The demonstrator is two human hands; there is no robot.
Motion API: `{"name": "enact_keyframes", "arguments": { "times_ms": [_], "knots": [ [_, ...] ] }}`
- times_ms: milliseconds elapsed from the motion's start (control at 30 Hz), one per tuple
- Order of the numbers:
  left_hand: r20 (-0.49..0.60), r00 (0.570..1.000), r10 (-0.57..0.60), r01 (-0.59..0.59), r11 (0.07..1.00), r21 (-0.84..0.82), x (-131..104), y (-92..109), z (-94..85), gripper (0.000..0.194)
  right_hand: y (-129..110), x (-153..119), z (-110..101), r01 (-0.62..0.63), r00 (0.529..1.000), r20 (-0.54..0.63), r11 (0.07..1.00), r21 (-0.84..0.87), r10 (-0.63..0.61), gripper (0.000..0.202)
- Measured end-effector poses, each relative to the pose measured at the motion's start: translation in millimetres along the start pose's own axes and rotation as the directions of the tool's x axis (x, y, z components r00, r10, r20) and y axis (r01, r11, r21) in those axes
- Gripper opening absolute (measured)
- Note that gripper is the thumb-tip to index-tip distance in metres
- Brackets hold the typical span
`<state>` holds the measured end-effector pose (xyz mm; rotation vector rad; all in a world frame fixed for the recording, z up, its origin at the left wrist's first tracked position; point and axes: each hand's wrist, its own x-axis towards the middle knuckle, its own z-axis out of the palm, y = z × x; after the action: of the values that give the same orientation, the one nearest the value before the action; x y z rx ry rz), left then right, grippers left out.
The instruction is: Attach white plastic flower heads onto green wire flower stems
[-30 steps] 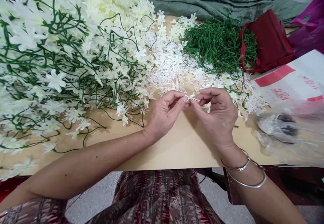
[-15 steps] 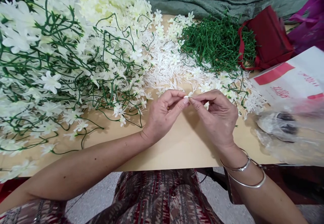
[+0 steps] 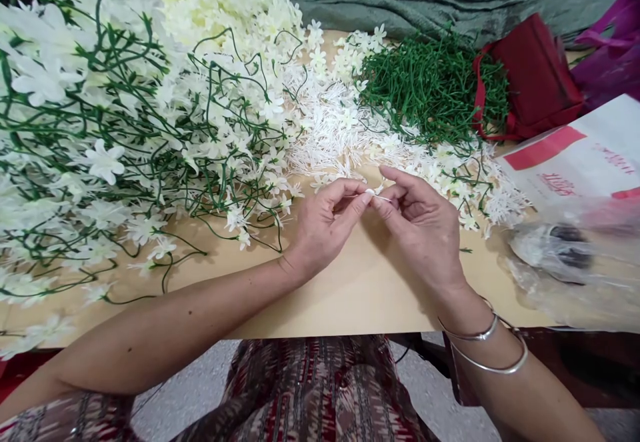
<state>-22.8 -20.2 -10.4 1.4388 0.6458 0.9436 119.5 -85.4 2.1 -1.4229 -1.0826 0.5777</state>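
Over the middle of the table, my left hand (image 3: 327, 225) pinches a small white artificial flower piece (image 3: 370, 192) between thumb and fingertips. From it a thin white stamen strand (image 3: 384, 198) runs to the right. My right hand (image 3: 423, 222) meets the left at the tips, its thumb and a bent finger closed about the strand while the index finger is raised. Fingers partly hide the piece. Just beyond the hands lies a heap of loose white stamens (image 3: 325, 132) with small white blossoms (image 3: 445, 165) scattered over it.
White flowers on green stems (image 3: 165, 135) are piled high at the left. Behind the stamens sits a mound of green plastic stems (image 3: 430, 85), beside a dark red bag (image 3: 543, 75). A printed white bag (image 3: 600, 142) and clear plastic wrapping (image 3: 555, 289) lie right. Grey-green cloth (image 3: 380, 2) lines the back.
My right index finger has lifted away from the pinch, and the white strand now shows between the hands. My left hand keeps its hold almost unmoved.
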Motion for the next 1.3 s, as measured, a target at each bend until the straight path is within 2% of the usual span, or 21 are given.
{"name": "enact_keyframes", "arguments": {
  "times_ms": [133,200,433,700,867,933,1000,1067,1167,1300],
  "knots": [
    [0.039,0.998,-0.039,0.042,0.997,-0.072,1,0,0.7,0.019,2,0,-4,0.035,0.999,-0.004,0.994,-0.108,-0.036,0.009],
    [0.045,0.998,-0.045,0.048,0.996,-0.073,1,0,1.3,0.019,2,0,-5,0.082,0.996,-0.032,0.986,-0.148,-0.087,0.005],
    [0.031,0.998,0.050,-0.050,0.999,-0.006,-3,7,1.2,0.013,-1,-4,-6,0.306,0.943,-0.055,0.922,-0.237,-0.327,0.013],
    [0.037,0.999,0.028,-0.025,0.996,-0.083,-4,8,1.2,0.017,-6,-6,-8,0.343,0.933,-0.025,0.909,-0.236,-0.359,0.014],
    [0.025,1.000,0.006,-0.004,0.996,-0.088,-3,7,0.5,0.014,-5,-4,-8,0.411,0.902,-0.027,0.878,-0.246,-0.430,0.020],
    [0.022,1.000,-0.006,0.008,0.996,-0.086,-2,7,0.1,0.014,-4,-3,-8,0.410,0.904,-0.027,0.883,-0.230,-0.426,0.022],
    [0.027,1.000,-0.003,0.005,0.996,-0.089,0,9,-0.8,0.014,-3,-3,-8,0.361,0.929,-0.012,0.917,-0.170,-0.369,0.022],
    [0.044,0.999,0.030,-0.026,0.995,-0.098,2,12,-2.3,0.013,-3,-2,-7,0.297,0.955,0.023,0.951,-0.082,-0.296,0.019],
    [0.091,0.993,0.079,-0.070,0.992,-0.104,4,15,-4.7,0.013,-2,-1,-7,0.253,0.966,0.046,0.966,0.047,-0.255,0.013],
    [0.118,0.992,0.034,-0.021,0.994,-0.111,5,11,-5.5,0.019,2,2,-8,0.223,0.975,0.007,0.971,0.090,-0.224,0.006]
  ]
}}
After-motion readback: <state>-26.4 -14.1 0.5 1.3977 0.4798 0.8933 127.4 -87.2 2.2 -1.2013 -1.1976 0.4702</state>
